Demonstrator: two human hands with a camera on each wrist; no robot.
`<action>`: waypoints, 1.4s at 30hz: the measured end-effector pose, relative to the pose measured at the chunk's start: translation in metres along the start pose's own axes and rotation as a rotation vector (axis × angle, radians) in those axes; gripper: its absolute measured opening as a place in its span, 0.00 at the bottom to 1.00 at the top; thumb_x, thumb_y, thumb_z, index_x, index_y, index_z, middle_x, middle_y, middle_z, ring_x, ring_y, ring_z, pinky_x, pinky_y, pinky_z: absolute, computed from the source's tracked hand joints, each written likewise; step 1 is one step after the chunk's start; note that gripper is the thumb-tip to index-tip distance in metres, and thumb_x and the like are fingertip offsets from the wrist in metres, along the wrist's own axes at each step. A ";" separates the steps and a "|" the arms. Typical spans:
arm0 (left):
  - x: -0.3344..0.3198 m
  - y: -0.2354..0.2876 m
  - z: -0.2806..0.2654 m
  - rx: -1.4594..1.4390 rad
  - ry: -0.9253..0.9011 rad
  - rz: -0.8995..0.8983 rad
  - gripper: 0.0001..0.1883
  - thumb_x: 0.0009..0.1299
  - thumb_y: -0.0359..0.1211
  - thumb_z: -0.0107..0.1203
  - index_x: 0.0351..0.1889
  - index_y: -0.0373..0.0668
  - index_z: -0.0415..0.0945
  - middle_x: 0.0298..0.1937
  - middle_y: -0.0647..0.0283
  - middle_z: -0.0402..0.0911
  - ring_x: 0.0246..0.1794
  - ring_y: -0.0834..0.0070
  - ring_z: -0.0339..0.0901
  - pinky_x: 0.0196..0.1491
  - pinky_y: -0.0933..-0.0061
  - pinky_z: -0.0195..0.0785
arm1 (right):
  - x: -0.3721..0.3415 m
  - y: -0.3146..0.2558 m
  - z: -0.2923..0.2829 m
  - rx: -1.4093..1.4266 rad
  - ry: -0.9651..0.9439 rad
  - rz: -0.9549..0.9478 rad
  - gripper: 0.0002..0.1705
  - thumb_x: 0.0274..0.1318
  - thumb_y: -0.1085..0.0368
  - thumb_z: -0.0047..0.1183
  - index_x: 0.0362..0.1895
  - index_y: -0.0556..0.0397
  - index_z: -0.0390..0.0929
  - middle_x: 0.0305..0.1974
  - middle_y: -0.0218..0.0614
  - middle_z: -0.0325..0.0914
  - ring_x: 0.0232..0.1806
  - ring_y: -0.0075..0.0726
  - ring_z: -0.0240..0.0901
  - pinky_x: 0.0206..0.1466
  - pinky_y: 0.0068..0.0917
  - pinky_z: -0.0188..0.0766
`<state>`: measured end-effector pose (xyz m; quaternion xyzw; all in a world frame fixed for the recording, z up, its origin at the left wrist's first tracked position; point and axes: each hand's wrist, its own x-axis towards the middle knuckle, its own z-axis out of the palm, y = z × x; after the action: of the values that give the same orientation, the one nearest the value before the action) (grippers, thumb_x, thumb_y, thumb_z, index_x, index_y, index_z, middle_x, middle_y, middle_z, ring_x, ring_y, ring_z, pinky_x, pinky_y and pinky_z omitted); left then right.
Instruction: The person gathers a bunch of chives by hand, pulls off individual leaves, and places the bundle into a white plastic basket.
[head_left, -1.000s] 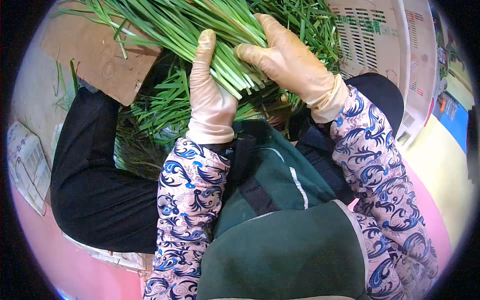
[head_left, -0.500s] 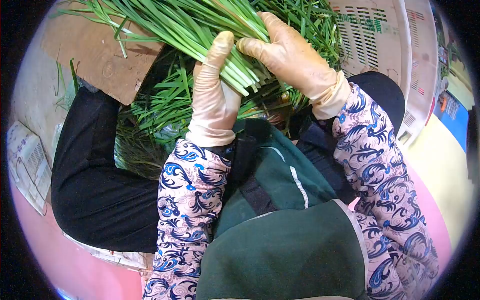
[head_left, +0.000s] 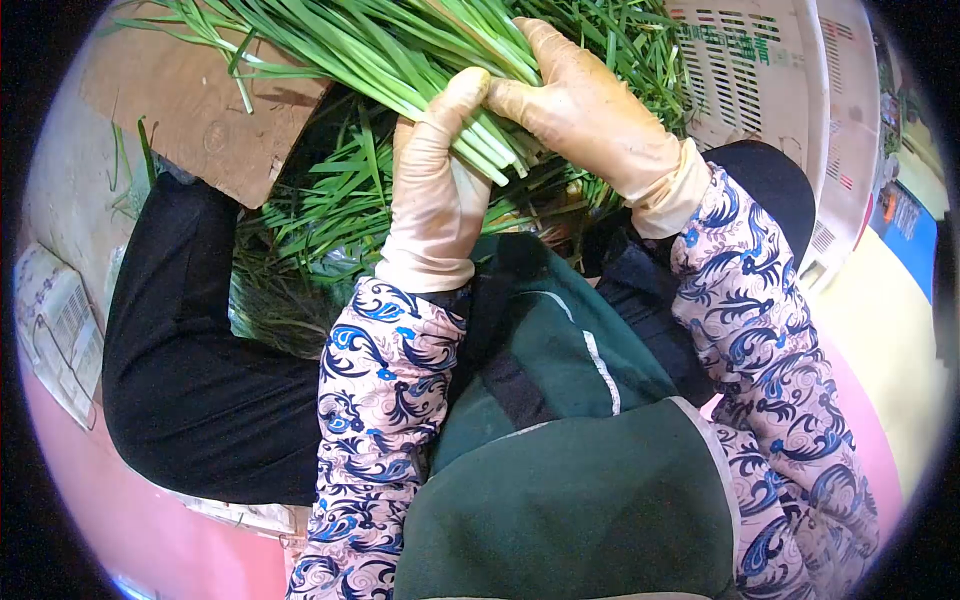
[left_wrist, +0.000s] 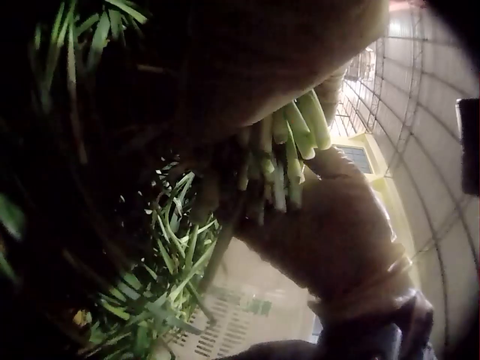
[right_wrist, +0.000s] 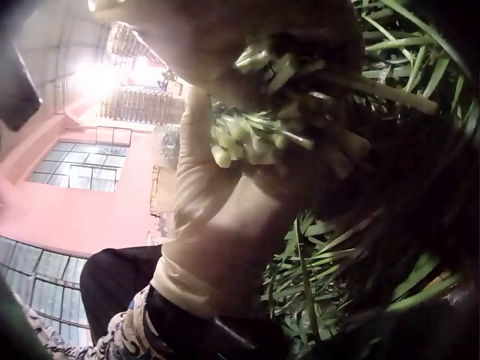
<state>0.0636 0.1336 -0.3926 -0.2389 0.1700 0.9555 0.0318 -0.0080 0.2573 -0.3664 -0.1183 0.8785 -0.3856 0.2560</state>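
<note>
Both hands wear pale rubber gloves and meet around a bunch of garlic chives (head_left: pixel 350 60), whose green leaves spread to the upper left in the head view. My left hand (head_left: pixel 435 200) holds the bunch near its pale stem ends, thumb laid across the top. From the other side my right hand (head_left: pixel 605 125) grips the stems, its thumb tip by the left thumb. In the left wrist view, the stem ends (left_wrist: pixel 294 139) poke out between the gloves. The right wrist view shows the stem ends (right_wrist: pixel 244 139) beside the left glove (right_wrist: pixel 225 225); the fingers beneath are hidden.
Loose chive leaves (head_left: pixel 335 205) lie in a heap below the hands, between the person's legs. A brown board (head_left: pixel 200 120) is at the upper left. On the right stands a pale slotted plastic crate (head_left: pixel 745 75) with green lettering, close to the right knee (head_left: pixel 760 185).
The left hand has shifted right and its thumb has come up against the right thumb. The stem ends moved slightly right with it. The right hand has barely moved.
</note>
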 end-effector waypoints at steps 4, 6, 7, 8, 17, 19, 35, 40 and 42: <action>-0.001 0.001 -0.002 -0.041 0.018 -0.030 0.17 0.70 0.30 0.53 0.56 0.36 0.71 0.50 0.59 0.79 0.51 0.69 0.77 0.58 0.66 0.70 | 0.000 0.001 0.002 -0.015 0.008 0.000 0.39 0.50 0.48 0.55 0.56 0.68 0.67 0.41 0.65 0.78 0.44 0.65 0.77 0.49 0.46 0.74; -0.001 0.002 0.000 -0.062 0.008 -0.037 0.17 0.71 0.30 0.52 0.56 0.37 0.70 0.51 0.58 0.79 0.52 0.68 0.77 0.59 0.65 0.69 | 0.000 -0.001 0.002 -0.021 0.017 -0.009 0.38 0.50 0.48 0.55 0.55 0.68 0.67 0.40 0.65 0.78 0.43 0.65 0.77 0.48 0.46 0.74; 0.000 0.002 0.000 -0.077 -0.003 -0.040 0.17 0.71 0.31 0.52 0.57 0.37 0.70 0.52 0.58 0.78 0.52 0.68 0.76 0.60 0.64 0.68 | 0.000 -0.001 0.003 -0.025 0.022 -0.012 0.37 0.50 0.49 0.55 0.54 0.68 0.67 0.39 0.65 0.78 0.43 0.65 0.78 0.47 0.47 0.74; 0.000 0.002 0.001 -0.091 -0.014 -0.044 0.17 0.71 0.31 0.52 0.57 0.37 0.70 0.52 0.58 0.78 0.53 0.68 0.76 0.61 0.64 0.68 | 0.000 -0.001 0.003 -0.037 0.024 -0.017 0.37 0.50 0.49 0.55 0.54 0.68 0.67 0.38 0.65 0.78 0.42 0.65 0.78 0.47 0.47 0.74; 0.002 0.001 0.007 -0.042 0.014 -0.015 0.20 0.74 0.37 0.49 0.59 0.36 0.68 0.54 0.59 0.77 0.54 0.70 0.74 0.61 0.68 0.66 | -0.001 -0.011 0.002 -0.150 0.022 -0.048 0.31 0.50 0.53 0.55 0.50 0.68 0.68 0.35 0.65 0.77 0.38 0.65 0.77 0.44 0.47 0.74; 0.003 0.001 0.008 -0.037 0.041 -0.013 0.20 0.74 0.38 0.49 0.59 0.36 0.69 0.54 0.59 0.77 0.54 0.71 0.74 0.61 0.69 0.66 | -0.001 -0.008 0.005 -0.160 0.045 -0.075 0.31 0.50 0.53 0.55 0.49 0.68 0.68 0.35 0.65 0.77 0.39 0.65 0.77 0.44 0.47 0.74; 0.007 0.007 0.000 0.012 0.101 -0.123 0.16 0.72 0.33 0.53 0.55 0.36 0.72 0.48 0.58 0.80 0.46 0.72 0.80 0.50 0.71 0.76 | 0.006 -0.004 -0.003 0.059 0.006 0.028 0.30 0.50 0.48 0.58 0.45 0.64 0.74 0.36 0.61 0.79 0.40 0.62 0.78 0.44 0.44 0.74; 0.001 0.007 -0.008 0.216 0.067 0.021 0.14 0.73 0.29 0.50 0.54 0.32 0.72 0.47 0.58 0.80 0.46 0.73 0.80 0.49 0.72 0.76 | 0.001 -0.002 -0.007 0.389 -0.101 -0.152 0.25 0.67 0.57 0.46 0.59 0.64 0.67 0.50 0.47 0.76 0.50 0.38 0.72 0.56 0.30 0.67; 0.001 0.005 -0.012 0.392 0.137 0.073 0.14 0.73 0.29 0.49 0.53 0.31 0.72 0.48 0.58 0.80 0.46 0.74 0.79 0.49 0.72 0.76 | 0.000 -0.006 -0.009 0.409 -0.113 -0.142 0.24 0.67 0.58 0.46 0.59 0.63 0.68 0.50 0.48 0.76 0.51 0.38 0.72 0.57 0.30 0.67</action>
<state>0.0675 0.1249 -0.4019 -0.2861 0.3632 0.8862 0.0313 -0.0131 0.2585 -0.3567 -0.1467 0.7558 -0.5655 0.2956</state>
